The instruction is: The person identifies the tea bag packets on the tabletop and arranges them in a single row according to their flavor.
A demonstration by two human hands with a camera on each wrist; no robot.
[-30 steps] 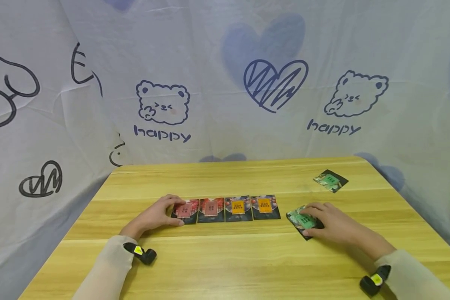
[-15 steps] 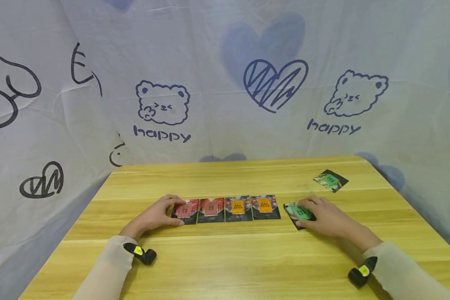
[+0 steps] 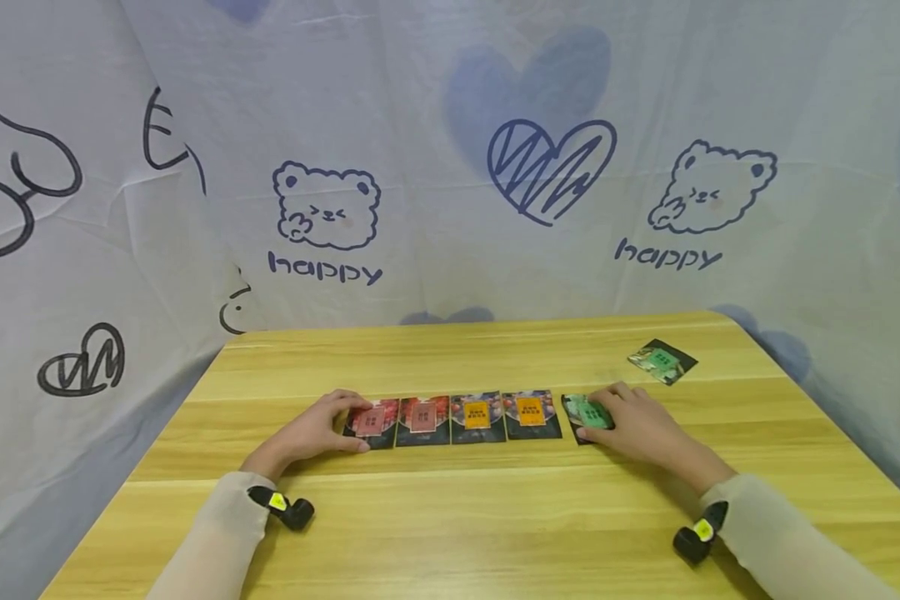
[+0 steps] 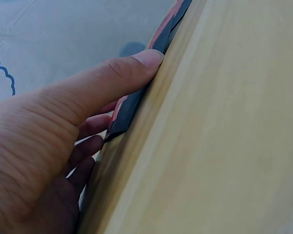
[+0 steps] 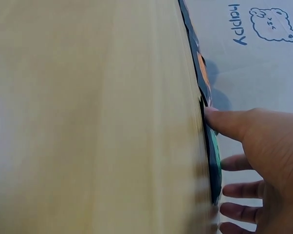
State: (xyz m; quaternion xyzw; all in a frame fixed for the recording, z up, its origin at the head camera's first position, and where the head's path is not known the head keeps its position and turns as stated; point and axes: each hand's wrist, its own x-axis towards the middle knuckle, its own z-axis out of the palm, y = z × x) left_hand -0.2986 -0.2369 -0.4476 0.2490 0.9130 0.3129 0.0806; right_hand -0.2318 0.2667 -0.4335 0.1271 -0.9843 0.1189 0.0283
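Observation:
Four-sided flat sachets lie in a row in the head view. At the left end is a red sachet [image 3: 371, 422], its edges touched by the thumb and fingers of my left hand [image 3: 317, 432]. A second red sachet [image 3: 423, 419] and two orange-labelled sachets, one left [image 3: 477, 416] and one right [image 3: 531, 413], continue the line. My right hand [image 3: 636, 423] holds a green sachet [image 3: 587, 413] between thumb and fingers, slightly tilted, a narrow gap from the row's right end. Part of it is hidden under the fingers. In the right wrist view the thumb presses its dark edge [image 5: 212, 165].
Another green sachet [image 3: 662, 361] lies turned at an angle, farther back on the right of the wooden table [image 3: 450, 517]. Behind the table hangs a white cloth [image 3: 435, 250] with printed bears and hearts. Each wrist wears a small black camera.
My right hand has slid the green sachet leftward and slightly away from me, up near the row, turning it straighter. My left hand has stayed on the end red sachet.

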